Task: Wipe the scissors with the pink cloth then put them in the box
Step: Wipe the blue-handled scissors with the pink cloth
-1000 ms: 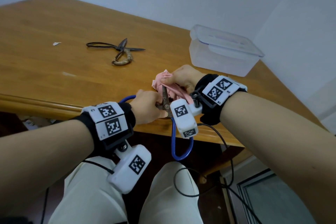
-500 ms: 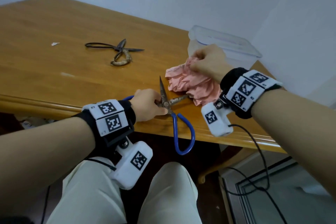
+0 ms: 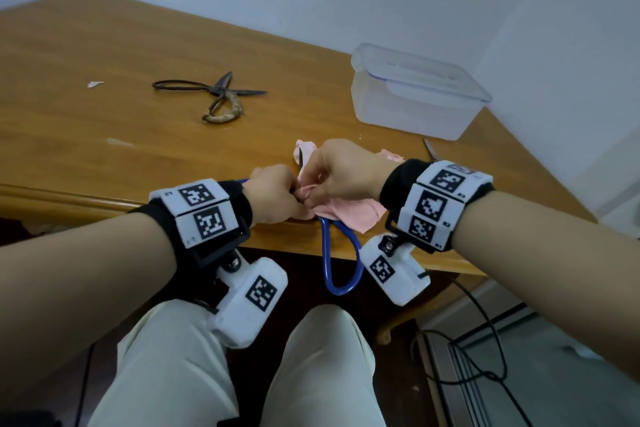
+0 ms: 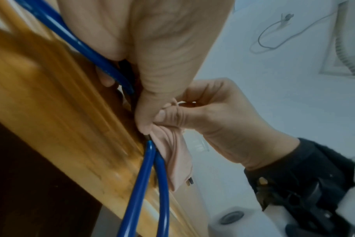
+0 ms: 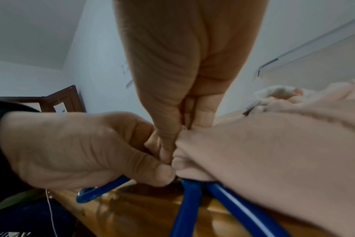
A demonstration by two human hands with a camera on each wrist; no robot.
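Note:
The blue-handled scissors [image 3: 341, 263] lie across the near table edge, one handle loop hanging off it. My left hand [image 3: 294, 199] grips them by the pivot; the left wrist view shows its fingers curled round the blue handle [image 4: 144, 184]. My right hand [image 3: 313, 191] pinches the pink cloth [image 3: 349, 211] round the scissors just beyond the left thumb, and the two hands touch. A dark blade tip [image 3: 302, 159] pokes out past the cloth. The right wrist view shows the cloth [image 5: 274, 152] bunched over the handles [image 5: 188, 208]. The clear box [image 3: 415, 97] stands at the back right, lid on.
A second pair of scissors [image 3: 214, 97], old and dark, lies open in the middle of the wooden table [image 3: 104, 149]. A small white scrap [image 3: 94, 83] lies further left. My knees are below the table edge, and black cables hang at the lower right.
My right hand has brought the pink cloth back from near the box onto the scissors, covering the blades. The left hand has kept its grip at the pivot.

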